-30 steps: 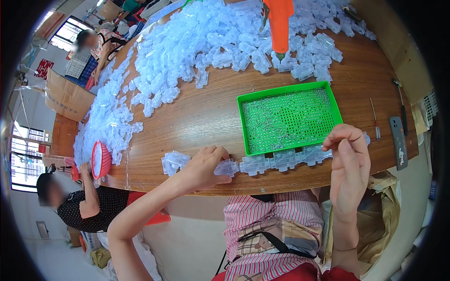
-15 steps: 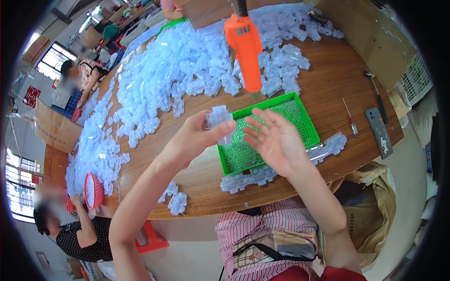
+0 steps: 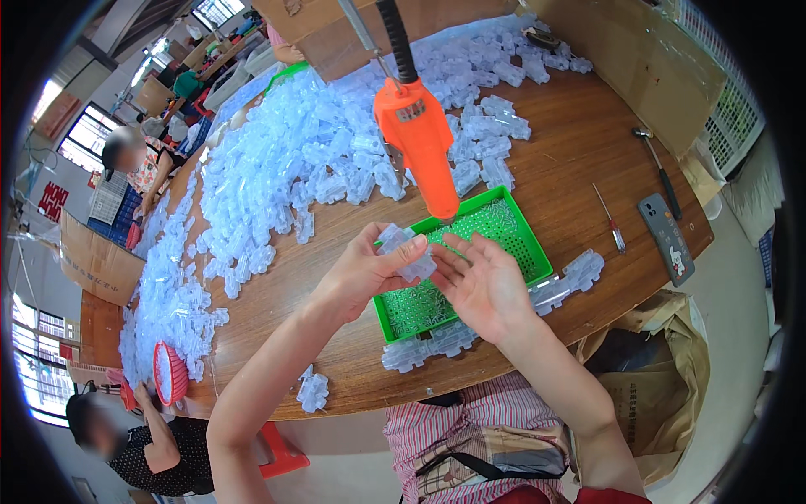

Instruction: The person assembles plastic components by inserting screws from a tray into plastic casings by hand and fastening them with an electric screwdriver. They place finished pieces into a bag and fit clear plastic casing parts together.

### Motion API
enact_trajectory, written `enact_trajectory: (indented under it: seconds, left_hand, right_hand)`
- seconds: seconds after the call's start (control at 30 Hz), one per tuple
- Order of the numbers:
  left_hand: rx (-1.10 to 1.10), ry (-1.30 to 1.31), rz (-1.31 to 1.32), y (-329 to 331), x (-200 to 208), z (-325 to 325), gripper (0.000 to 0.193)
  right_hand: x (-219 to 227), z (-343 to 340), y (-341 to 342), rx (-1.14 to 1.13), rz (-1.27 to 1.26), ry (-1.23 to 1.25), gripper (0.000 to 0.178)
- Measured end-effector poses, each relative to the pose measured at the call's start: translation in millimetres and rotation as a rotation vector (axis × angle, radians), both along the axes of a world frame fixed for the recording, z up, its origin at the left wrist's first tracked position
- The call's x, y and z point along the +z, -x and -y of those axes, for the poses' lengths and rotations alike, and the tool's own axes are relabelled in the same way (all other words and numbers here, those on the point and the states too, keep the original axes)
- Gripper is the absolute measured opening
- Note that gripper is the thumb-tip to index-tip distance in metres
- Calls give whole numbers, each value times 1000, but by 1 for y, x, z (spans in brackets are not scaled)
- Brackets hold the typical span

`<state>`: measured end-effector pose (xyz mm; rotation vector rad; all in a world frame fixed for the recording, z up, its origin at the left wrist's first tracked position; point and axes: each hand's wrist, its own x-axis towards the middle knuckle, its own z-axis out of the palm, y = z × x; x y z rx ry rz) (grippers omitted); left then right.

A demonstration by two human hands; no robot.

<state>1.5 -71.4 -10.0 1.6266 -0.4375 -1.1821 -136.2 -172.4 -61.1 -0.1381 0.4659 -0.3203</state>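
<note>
My left hand (image 3: 357,273) pinches a clear plastic piece (image 3: 409,254) between thumb and fingers, above the near left part of a green tray (image 3: 536,244). My right hand (image 3: 489,294) is palm up with its fingers apart and slightly bent. Its fingertips come close to the piece; whether they touch it I cannot tell. Small shiny metal parts, apparently screws (image 3: 411,309), lie in the tray. Over the tray's far edge hangs an orange electric screwdriver (image 3: 420,151), tip down. A row of clear pieces (image 3: 445,338) lies along the tray's near side.
A large heap of clear pieces (image 3: 311,143) covers the far and left table. At right lie a screwdriver (image 3: 617,235), a phone (image 3: 666,239) and a hammer (image 3: 667,185). A red basket (image 3: 170,374) stands at left; co-workers sit beyond. A brown sack (image 3: 655,378) is below right.
The view has shifted a little. My hands have come closer together, the right fingers now near the piece. The piece looks more tilted in my left hand.
</note>
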Motion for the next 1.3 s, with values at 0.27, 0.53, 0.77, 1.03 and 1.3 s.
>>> enact_trajectory:
  seconds: [0.27,0.53,0.77,1.03,1.3]
  left_hand:
    - [-76,328,751,5,-14,3,51]
    - [-199,205,981,9,-7,0,38]
    - [-625,510,1840,-13,-7,1,26]
    - [-540,495,1856,-25,-11,3,40]
    - [-25,150,1022,4,-9,-26,44]
  right_hand:
    - [2,-17,-30,-82,-35,-324,35]
    - [0,-18,-40,-69,-6,-327,33]
    - [-6,-8,-44,1,-30,-219,33]
    - [-6,7,-47,43,-49,67,43]
    - [4,23,-13,208,-294,650,50]
